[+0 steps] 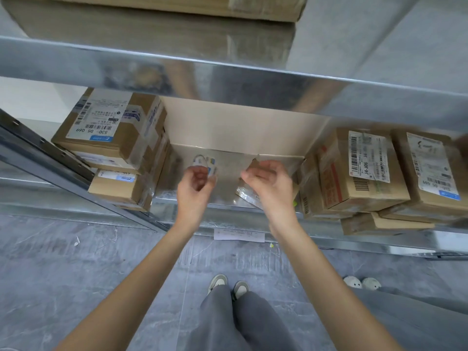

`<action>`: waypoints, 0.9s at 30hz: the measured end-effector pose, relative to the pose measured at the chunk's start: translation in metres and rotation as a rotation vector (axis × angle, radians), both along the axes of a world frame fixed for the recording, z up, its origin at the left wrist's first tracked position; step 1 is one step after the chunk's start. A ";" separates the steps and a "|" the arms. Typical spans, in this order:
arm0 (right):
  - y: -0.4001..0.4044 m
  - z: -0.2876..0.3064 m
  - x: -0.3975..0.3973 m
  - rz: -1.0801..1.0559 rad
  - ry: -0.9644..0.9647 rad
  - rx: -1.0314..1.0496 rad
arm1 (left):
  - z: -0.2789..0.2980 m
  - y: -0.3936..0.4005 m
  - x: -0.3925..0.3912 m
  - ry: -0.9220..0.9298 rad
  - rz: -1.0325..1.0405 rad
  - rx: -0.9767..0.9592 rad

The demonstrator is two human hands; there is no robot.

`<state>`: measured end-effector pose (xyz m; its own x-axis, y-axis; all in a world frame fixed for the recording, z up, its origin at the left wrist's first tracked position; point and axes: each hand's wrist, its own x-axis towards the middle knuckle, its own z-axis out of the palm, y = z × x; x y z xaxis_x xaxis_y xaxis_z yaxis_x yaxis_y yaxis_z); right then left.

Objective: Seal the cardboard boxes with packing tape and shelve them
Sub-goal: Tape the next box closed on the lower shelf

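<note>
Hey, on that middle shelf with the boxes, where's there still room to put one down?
The middle shelf has one gap: between the left stack and the right boxes. A large pale box already fills its back, and both hands hover at its front. Only a thin strip of bare metal shows below them. Both sides are crowded, boxes stacked and touching.

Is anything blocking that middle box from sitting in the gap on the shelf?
Nothing visible does. The middle cardboard box already sits on the metal shelf, between the left stack and the right boxes; both hands hover at its front.

Stockroom: metal shelving [228, 72], labelled parcels [111, 127].
</note>
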<state>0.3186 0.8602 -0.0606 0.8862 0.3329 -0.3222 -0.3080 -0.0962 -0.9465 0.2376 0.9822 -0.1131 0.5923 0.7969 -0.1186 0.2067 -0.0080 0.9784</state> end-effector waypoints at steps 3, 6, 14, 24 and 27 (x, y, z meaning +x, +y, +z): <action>-0.035 -0.013 0.011 0.039 -0.411 -0.432 | -0.031 0.028 0.001 0.261 -0.075 0.288; -0.059 -0.031 0.017 0.135 -0.521 -0.846 | -0.055 0.047 0.004 0.444 -0.173 0.456; -0.068 -0.058 0.027 0.185 -0.317 -0.658 | -0.065 0.043 0.011 0.432 -0.364 0.667; -0.033 -0.045 0.055 0.669 -0.651 -1.088 | -0.034 -0.001 0.038 0.136 -0.506 -0.160; -0.011 -0.044 0.040 0.775 -0.998 -1.164 | -0.031 0.005 0.039 0.144 -0.515 -0.175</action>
